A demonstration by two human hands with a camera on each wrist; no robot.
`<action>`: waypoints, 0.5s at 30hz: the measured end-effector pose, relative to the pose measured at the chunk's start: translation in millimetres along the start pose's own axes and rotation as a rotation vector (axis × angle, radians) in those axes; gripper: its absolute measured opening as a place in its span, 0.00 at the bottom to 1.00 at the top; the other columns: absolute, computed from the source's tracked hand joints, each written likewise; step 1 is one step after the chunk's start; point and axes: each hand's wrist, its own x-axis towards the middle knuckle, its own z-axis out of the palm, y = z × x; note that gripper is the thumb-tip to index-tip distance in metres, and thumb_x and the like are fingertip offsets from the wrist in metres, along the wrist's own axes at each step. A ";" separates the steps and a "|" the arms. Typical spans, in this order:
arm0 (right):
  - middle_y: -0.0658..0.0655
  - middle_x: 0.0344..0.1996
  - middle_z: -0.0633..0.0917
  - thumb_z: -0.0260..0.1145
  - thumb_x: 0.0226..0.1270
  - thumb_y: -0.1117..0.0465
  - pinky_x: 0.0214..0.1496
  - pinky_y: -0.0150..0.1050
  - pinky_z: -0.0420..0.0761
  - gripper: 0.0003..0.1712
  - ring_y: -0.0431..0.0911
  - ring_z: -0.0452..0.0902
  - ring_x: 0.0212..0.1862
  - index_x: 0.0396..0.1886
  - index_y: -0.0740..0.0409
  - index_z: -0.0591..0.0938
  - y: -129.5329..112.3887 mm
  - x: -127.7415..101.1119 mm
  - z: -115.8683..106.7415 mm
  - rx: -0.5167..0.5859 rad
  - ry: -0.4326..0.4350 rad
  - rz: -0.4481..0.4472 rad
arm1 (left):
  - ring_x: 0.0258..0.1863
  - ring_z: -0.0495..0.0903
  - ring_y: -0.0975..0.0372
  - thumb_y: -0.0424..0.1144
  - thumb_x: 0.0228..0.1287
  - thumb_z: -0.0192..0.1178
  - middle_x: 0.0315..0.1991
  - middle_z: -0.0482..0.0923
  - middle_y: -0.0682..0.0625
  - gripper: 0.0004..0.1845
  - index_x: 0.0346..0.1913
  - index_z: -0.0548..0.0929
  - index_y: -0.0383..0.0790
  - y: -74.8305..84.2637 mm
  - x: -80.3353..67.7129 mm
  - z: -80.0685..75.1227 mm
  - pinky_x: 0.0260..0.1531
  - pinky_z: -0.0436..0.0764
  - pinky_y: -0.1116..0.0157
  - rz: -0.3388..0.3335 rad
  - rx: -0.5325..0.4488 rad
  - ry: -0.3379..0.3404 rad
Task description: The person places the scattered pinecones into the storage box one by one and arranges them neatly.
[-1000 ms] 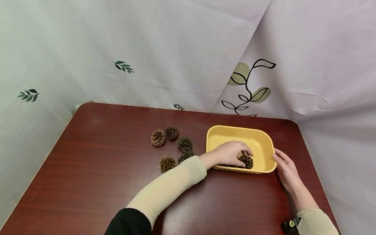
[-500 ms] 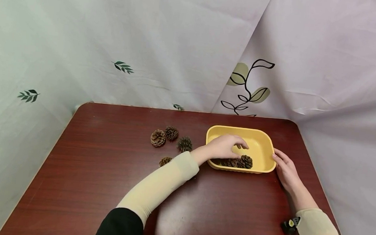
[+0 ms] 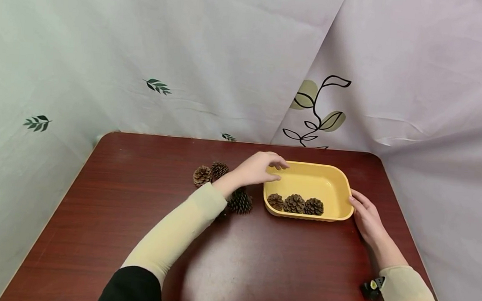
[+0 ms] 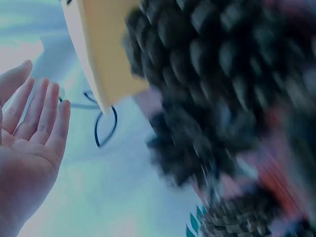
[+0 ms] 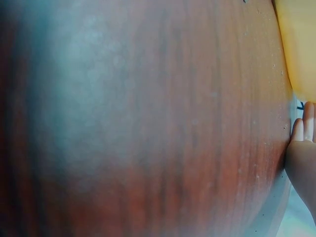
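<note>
Now the left hand (image 3: 258, 167) has left the yellow tray (image 3: 340, 176), empty.

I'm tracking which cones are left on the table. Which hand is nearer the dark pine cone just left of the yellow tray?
Left. The left hand hovers just above the dark pine cone; the right hand rests against the yellow tray's far side.

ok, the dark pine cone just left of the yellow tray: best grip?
Probably from above, fingertips around the widest part of the dark pine cone. It sits free on the table with its open scales giving purchase all round. Come in from its left or near side; the tray wall crowds its right, and the left hand hovers empty nearby.
</note>
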 end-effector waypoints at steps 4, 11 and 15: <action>0.42 0.52 0.89 0.48 0.86 0.70 0.54 0.22 0.82 0.22 0.32 0.84 0.52 0.57 0.47 0.85 0.4 0.1 -1.0 -0.004 -0.003 0.005 | 0.58 0.86 0.56 0.33 0.69 0.72 0.59 0.88 0.46 0.20 0.62 0.86 0.40 -16.0 -11.9 -15.0 0.64 0.84 0.60 -0.024 -0.015 0.044; 0.41 0.53 0.89 0.49 0.86 0.69 0.54 0.22 0.82 0.20 0.32 0.84 0.53 0.58 0.46 0.85 -0.8 0.4 -1.7 -0.010 -0.005 0.018 | 0.61 0.85 0.52 0.33 0.71 0.70 0.60 0.87 0.44 0.20 0.63 0.86 0.38 -47.4 -39.7 -39.2 0.68 0.82 0.53 -0.111 -0.079 0.116; 0.41 0.53 0.89 0.49 0.86 0.69 0.54 0.22 0.82 0.20 0.32 0.84 0.53 0.58 0.47 0.84 -0.7 0.3 -1.8 -0.008 -0.009 0.016 | 0.62 0.84 0.49 0.32 0.71 0.70 0.62 0.86 0.42 0.20 0.64 0.85 0.38 -62.9 -56.4 -50.4 0.68 0.81 0.47 -0.161 -0.097 0.135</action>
